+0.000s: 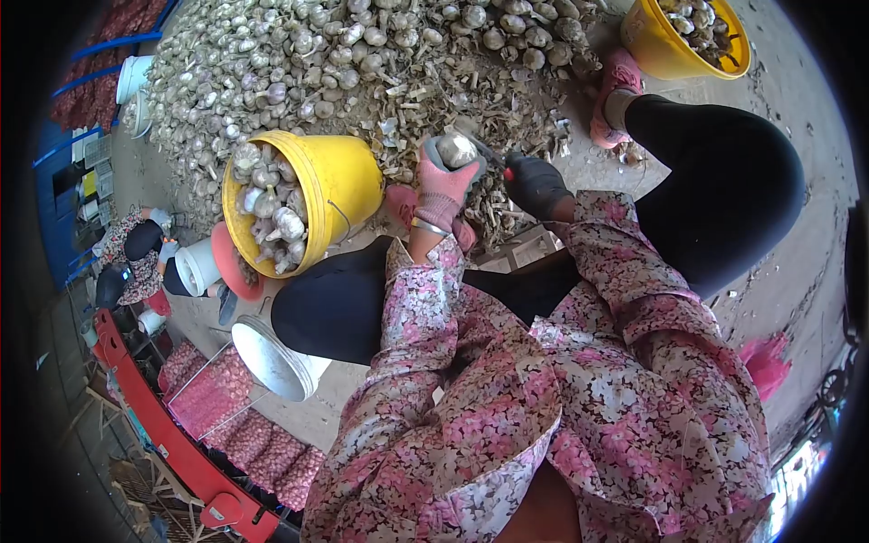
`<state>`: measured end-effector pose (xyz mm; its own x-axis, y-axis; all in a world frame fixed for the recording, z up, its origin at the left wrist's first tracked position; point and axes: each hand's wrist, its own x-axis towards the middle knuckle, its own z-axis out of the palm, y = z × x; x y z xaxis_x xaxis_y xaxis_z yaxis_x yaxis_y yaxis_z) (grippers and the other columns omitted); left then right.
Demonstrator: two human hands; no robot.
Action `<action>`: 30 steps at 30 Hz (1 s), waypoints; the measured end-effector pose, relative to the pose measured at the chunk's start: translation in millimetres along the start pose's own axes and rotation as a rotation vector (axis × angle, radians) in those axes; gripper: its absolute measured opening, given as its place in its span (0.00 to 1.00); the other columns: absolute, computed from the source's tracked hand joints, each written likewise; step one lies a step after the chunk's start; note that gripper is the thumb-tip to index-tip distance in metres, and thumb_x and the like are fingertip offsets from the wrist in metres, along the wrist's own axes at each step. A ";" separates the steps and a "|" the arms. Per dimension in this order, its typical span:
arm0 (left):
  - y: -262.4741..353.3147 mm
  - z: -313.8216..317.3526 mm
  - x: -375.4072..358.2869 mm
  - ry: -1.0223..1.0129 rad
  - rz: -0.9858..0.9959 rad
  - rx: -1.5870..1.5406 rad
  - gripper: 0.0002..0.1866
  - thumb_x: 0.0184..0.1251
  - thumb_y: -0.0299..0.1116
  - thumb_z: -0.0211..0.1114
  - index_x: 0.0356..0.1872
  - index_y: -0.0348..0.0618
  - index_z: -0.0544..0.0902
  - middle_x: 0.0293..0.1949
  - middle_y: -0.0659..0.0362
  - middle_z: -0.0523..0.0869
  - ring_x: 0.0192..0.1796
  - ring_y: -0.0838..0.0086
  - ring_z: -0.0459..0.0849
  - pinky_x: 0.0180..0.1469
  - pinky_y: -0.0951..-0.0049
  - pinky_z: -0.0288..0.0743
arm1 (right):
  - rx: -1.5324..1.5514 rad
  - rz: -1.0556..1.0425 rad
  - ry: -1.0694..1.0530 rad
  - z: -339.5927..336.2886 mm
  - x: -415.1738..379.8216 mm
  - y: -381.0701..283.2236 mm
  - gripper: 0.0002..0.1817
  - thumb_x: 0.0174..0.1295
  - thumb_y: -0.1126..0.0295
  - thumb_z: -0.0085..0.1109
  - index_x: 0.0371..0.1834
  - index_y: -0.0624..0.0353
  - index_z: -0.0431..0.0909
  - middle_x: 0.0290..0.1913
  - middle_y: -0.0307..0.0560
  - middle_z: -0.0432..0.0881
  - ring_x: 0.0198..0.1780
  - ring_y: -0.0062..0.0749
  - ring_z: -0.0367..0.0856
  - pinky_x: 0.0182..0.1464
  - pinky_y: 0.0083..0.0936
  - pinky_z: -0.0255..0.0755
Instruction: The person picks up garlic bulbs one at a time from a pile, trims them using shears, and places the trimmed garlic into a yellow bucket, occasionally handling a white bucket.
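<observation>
My left hand (445, 187), in a pink glove with a grey palm side, is closed around a pale garlic bulb (457, 149). Beside it my right hand (536, 184), in a black glove, grips a dark-bladed cutting tool (489, 154) with a bit of red at its handle. Its blade reaches to the bulb's right side; I cannot tell whether it is a knife or shears. Under both hands lie dry stalks and husks (493, 213). To the left, a yellow bucket (348, 181) full of garlic bulbs (272, 208) leans toward the left.
A wide heap of garlic (262, 63) covers the floor ahead. Another yellow bucket (638, 41) stands at the upper right, near my pink shoe (618, 77). A white bucket (272, 357) is by my left knee. Farther left are a co-worker (131, 262), filled mesh sacks (262, 452) and a red beam (172, 443).
</observation>
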<state>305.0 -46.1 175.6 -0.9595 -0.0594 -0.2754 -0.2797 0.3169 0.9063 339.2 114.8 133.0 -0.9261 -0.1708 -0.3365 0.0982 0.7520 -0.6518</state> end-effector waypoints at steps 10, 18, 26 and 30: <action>28.3 -87.3 9.3 0.049 0.360 -1.559 0.24 0.65 0.33 0.61 0.62 0.43 0.68 0.53 0.52 0.78 0.51 0.69 0.80 0.51 0.71 0.78 | 0.592 0.360 -0.101 34.2 7.8 20.2 0.18 0.57 0.57 0.55 0.39 0.62 0.77 0.31 0.56 0.81 0.34 0.48 0.82 0.40 0.38 0.74; 29.4 -7.8 85.3 0.243 -0.123 -0.839 0.18 0.63 0.30 0.62 0.54 0.47 0.72 0.42 0.58 0.80 0.42 0.72 0.78 0.42 0.74 0.74 | 1.403 0.756 0.032 22.6 27.1 5.8 0.09 0.60 0.62 0.57 0.30 0.55 0.74 0.21 0.38 0.73 0.17 0.27 0.71 0.20 0.24 0.65; 8.6 122.0 293.3 -0.051 -0.548 -0.396 0.26 0.57 0.52 0.67 0.52 0.49 0.76 0.47 0.57 0.76 0.42 0.66 0.80 0.39 0.70 0.78 | 1.611 0.879 0.137 6.9 45.3 1.0 0.11 0.60 0.60 0.59 0.34 0.56 0.75 0.22 0.38 0.74 0.19 0.26 0.72 0.22 0.25 0.68; -41.6 160.8 373.5 0.187 -0.571 0.485 0.23 0.55 0.51 0.69 0.45 0.47 0.80 0.40 0.56 0.81 0.36 0.67 0.82 0.35 0.67 0.79 | 1.541 0.864 0.094 -2.9 47.2 2.8 0.12 0.60 0.60 0.58 0.33 0.57 0.75 0.22 0.37 0.73 0.21 0.25 0.73 0.23 0.25 0.69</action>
<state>-36.3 70.7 -16.5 -0.6722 -0.4837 -0.5605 -0.7287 0.5659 0.3856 294.7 110.6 117.3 -0.4395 -0.0108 -0.8982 0.6956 -0.6368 -0.3327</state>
